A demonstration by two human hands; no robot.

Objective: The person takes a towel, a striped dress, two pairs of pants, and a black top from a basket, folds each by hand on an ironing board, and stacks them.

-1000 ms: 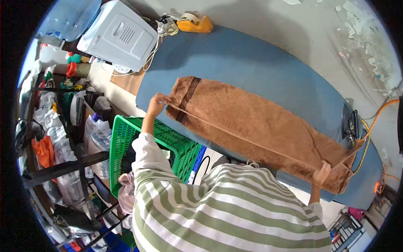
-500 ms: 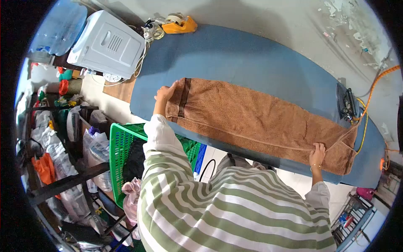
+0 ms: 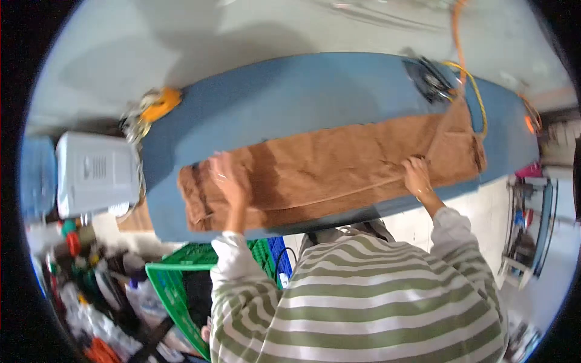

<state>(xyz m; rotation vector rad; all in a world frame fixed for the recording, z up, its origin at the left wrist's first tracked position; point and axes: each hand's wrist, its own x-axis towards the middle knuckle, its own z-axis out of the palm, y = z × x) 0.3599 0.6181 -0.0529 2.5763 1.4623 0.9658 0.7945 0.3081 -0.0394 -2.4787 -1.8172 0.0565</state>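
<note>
A long folded brown towel point(image 3: 327, 160) lies across the blue padded table point(image 3: 284, 85). Over the towel's left part is my left hand point(image 3: 230, 178); motion smears its fingers, and whether they touch the cloth is unclear. On the towel's right part rests my right hand point(image 3: 417, 175), fingers bent on the cloth near the folded flap. That flap forms a diagonal edge toward the towel's upper right corner. A dark iron point(image 3: 431, 80) is on the table behind the towel's right end.
An orange tape dispenser point(image 3: 162, 104) sits at the table's back left. Left of the table are a white appliance point(image 3: 97, 172) and a water bottle point(image 3: 40, 175). A green basket point(image 3: 172, 290) stands below the front edge. Orange and yellow cords run by the iron.
The view has turned, so the table appears tilted the other way. My left hand has moved from the towel's left end inward over it. My right hand remains at the towel's right part.
</note>
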